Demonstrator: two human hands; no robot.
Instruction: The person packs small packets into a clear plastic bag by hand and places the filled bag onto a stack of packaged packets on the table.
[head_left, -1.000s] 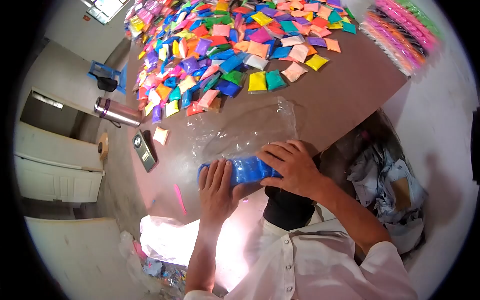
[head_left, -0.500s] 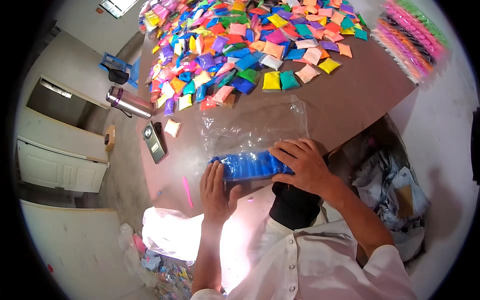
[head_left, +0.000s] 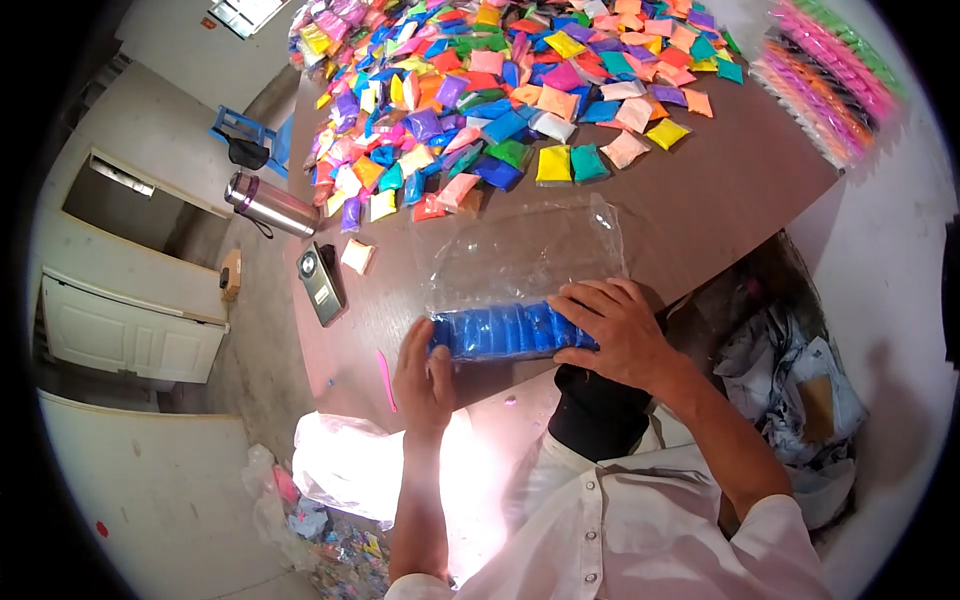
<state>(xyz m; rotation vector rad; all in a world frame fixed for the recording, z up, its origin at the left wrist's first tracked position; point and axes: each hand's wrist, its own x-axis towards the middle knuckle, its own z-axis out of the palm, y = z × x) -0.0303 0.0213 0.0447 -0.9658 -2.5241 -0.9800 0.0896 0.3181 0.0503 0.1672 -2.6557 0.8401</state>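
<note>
A clear plastic bag [head_left: 520, 245] lies flat at the table's near edge, with a row of small blue packets [head_left: 505, 332] lined up in its near end. At the row's left end is my left hand [head_left: 425, 380], its fingers stretched and thumb apart, the fingertips against or just beside the bag. My right hand [head_left: 622, 335] grips the right end of the row, fingers over the top and thumb along the near side. The far part of the bag is flat, its opening not clearly visible.
A big heap of colourful small packets [head_left: 480, 100] covers the far table [head_left: 720, 205]. Bundles of coloured packs [head_left: 825, 80] lie far right. At left are a steel flask [head_left: 272, 203], a phone [head_left: 320, 285], a pale packet [head_left: 357, 256] and a pink stick [head_left: 386, 380].
My left hand's fingers have shifted off the top of the blue row to its left end, showing more packets. My right hand stays on the right end. The view has shifted slightly.
</note>
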